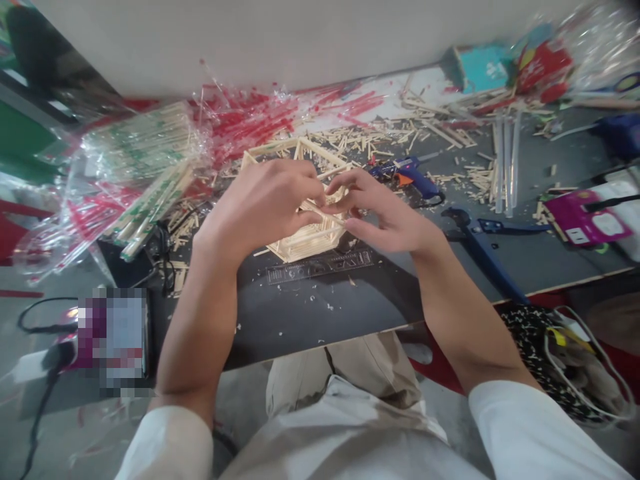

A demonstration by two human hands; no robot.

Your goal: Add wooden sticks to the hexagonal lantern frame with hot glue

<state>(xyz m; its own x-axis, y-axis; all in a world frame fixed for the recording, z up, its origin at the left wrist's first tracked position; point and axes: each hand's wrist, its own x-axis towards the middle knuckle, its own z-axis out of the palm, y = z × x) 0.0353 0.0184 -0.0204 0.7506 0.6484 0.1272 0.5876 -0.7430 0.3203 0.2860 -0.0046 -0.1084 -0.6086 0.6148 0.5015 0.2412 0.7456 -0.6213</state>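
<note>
A small frame of glued pale wooden sticks (305, 247) stands on the dark tabletop, with a layered stick base and raised beams at the back. My left hand (273, 200) reaches over its left side, fingers bent and closed at a thin wooden stick (327, 219) above the base. From the right, my right hand (383, 210) meets the same stick with thumb and bent fingers. Both sets of fingertips nearly touch, and their exact contact is partly hidden. A clear ruler (320, 267) lies flat in front of the frame.
A blue glue gun (413, 175) lies right of the frame, near clear glue sticks (507, 163) and a blue hand cutter (487, 257). Stick offcuts (360, 140) litter the back. Bundled sticks in plastic (145, 140) lie left. A purple power strip (590, 217) sits right.
</note>
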